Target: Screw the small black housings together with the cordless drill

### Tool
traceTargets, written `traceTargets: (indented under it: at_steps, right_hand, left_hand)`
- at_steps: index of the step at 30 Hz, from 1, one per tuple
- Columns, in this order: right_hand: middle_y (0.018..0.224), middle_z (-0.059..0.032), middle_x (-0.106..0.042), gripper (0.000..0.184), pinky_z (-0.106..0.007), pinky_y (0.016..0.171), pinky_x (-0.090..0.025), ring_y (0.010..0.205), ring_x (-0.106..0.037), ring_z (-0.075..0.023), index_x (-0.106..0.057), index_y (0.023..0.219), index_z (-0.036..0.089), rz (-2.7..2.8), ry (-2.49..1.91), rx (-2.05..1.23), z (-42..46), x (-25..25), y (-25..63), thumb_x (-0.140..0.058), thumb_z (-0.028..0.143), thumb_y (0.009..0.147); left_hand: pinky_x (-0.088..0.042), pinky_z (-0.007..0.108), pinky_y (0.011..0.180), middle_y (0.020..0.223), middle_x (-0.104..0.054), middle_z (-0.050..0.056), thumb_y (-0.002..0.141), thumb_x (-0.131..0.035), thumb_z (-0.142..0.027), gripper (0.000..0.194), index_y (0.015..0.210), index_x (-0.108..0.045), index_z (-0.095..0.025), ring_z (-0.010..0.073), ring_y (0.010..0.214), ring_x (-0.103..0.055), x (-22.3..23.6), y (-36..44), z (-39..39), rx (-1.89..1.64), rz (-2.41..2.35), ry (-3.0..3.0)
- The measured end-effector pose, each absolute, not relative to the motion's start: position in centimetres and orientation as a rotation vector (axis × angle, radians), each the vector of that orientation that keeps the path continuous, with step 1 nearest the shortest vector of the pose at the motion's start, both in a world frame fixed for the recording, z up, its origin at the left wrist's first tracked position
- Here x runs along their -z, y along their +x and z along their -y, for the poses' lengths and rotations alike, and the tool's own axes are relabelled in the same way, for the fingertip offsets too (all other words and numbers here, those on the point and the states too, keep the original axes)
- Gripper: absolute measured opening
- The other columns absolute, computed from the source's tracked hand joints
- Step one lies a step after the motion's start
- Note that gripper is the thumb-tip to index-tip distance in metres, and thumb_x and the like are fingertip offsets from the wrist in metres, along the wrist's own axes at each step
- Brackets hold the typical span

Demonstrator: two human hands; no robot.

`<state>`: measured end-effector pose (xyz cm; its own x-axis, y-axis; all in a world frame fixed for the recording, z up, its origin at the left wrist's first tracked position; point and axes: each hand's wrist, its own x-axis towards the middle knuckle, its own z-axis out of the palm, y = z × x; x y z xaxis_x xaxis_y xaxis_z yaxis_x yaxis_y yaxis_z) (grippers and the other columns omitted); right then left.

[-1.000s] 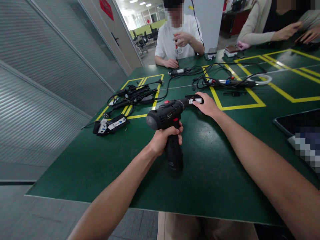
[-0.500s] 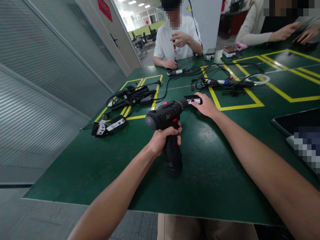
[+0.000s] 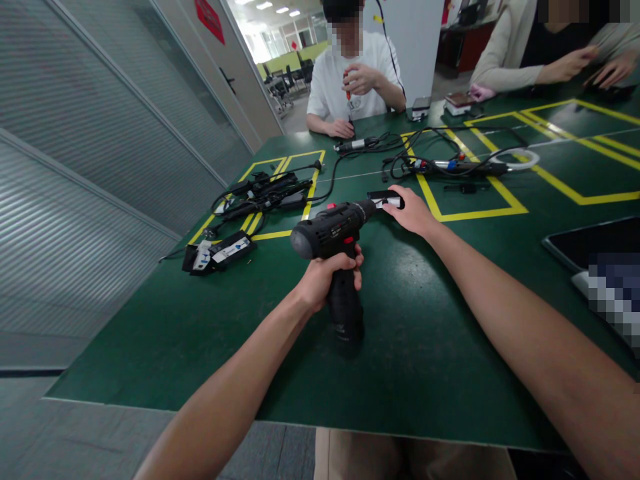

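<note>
My left hand point(image 3: 325, 277) is closed round the grip of a black cordless drill point(image 3: 334, 230) with red buttons. The drill stands upright in the hand, its chuck pointing forward and to the right. At the drill's front end, my right hand point(image 3: 407, 210) pinches a small black and white block-like part point(image 3: 387, 199). The bit seems to meet this part's near face, though the exact contact is too small to tell. Partly hidden behind my fingers is the part's right end.
Black cabled devices point(image 3: 270, 193) and black-and-white pieces point(image 3: 220, 253) lie at left on the green table point(image 3: 425, 347). A cabled tool point(image 3: 445, 165) lies behind my right hand. Opposite, a person point(image 3: 355, 80) holds a screwdriver point(image 3: 347, 87); another sits at right. A dark tablet-like device point(image 3: 595, 243) lies at right.
My hands, the drill and the part stay almost exactly where they were. The person at the right has shifted slightly.
</note>
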<state>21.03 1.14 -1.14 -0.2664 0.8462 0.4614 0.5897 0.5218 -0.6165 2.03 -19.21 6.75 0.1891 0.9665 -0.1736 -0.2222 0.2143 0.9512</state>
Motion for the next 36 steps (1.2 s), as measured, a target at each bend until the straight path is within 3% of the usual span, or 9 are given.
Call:
traceTargets:
  at_steps: [36]
  right_hand:
    - [0.117,-0.0128,-0.061,0.046,-0.046,0.095,-0.046,0.104,-0.060,-0.0305,-0.059,0.127,0.021,1.977,-1.157,-0.401,-1.31,1.41,20.95,-0.061,0.037,0.084]
  left_hand:
    - [-0.043,0.026,0.053,0.078,-0.055,0.000,0.066,-0.061,-0.022,0.029,0.094,-0.054,-0.014,0.0106,0.051,-0.057,-6.87,2.14,19.22,-1.048,-1.026,0.935]
